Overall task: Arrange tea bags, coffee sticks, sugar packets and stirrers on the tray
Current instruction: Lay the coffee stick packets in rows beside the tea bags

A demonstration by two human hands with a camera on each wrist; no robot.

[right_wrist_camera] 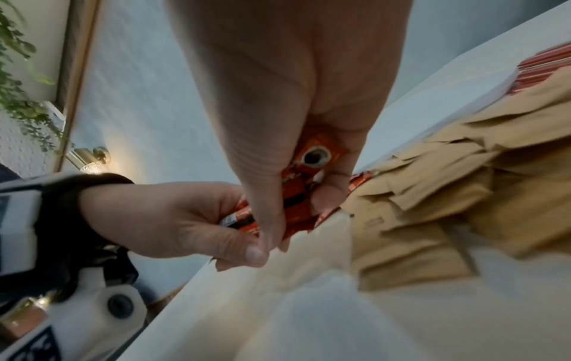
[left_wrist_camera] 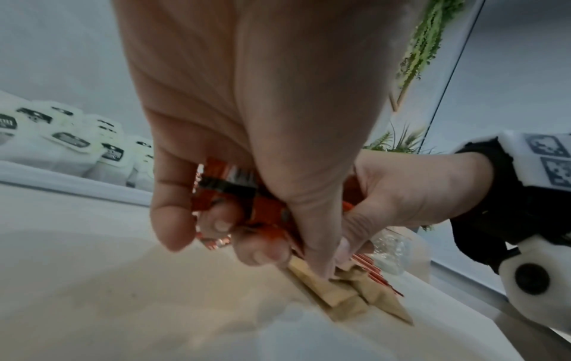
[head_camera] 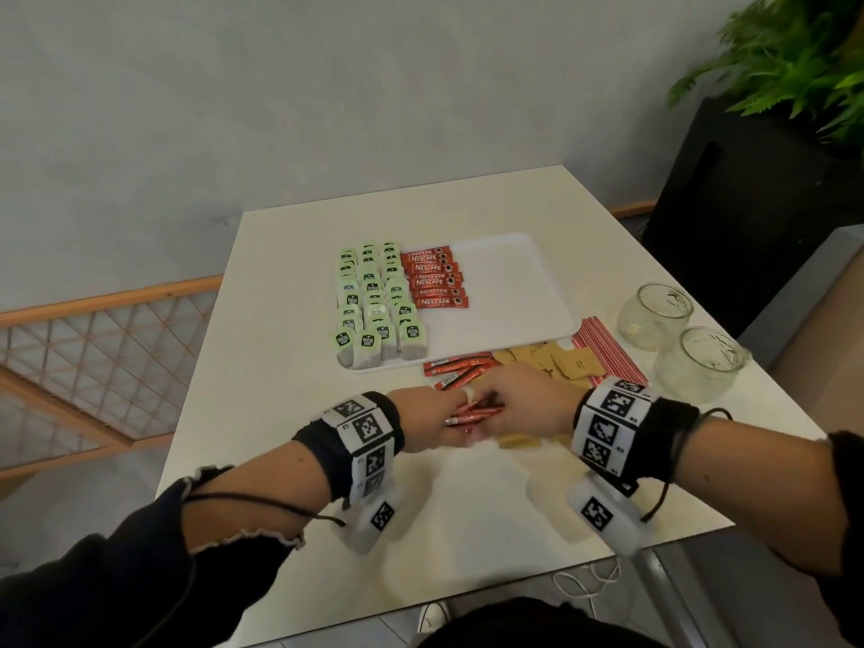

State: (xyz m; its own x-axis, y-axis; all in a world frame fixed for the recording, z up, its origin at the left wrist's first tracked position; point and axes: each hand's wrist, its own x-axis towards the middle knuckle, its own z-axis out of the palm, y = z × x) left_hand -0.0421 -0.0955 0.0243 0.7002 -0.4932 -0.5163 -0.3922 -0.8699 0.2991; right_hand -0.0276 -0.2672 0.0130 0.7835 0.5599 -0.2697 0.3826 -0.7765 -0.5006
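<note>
A white tray (head_camera: 523,292) lies mid-table with rows of green-tagged tea bags (head_camera: 374,301) on its left and red coffee sticks (head_camera: 435,282) beside them. In front of the tray, both hands meet over a small bundle of red coffee sticks (head_camera: 472,413). My left hand (head_camera: 425,420) grips one end of the bundle (left_wrist_camera: 244,195), and my right hand (head_camera: 519,399) curls its fingers round the other end (right_wrist_camera: 306,180). More loose coffee sticks (head_camera: 460,364), brown sugar packets (head_camera: 556,360) and red-striped stirrers (head_camera: 608,353) lie on the table near the tray's front edge.
Two glass jars (head_camera: 654,315) (head_camera: 701,362) stand at the table's right edge. A green plant (head_camera: 790,58) on a dark stand is at the far right. A wooden lattice railing (head_camera: 93,357) runs left of the table (head_camera: 290,413).
</note>
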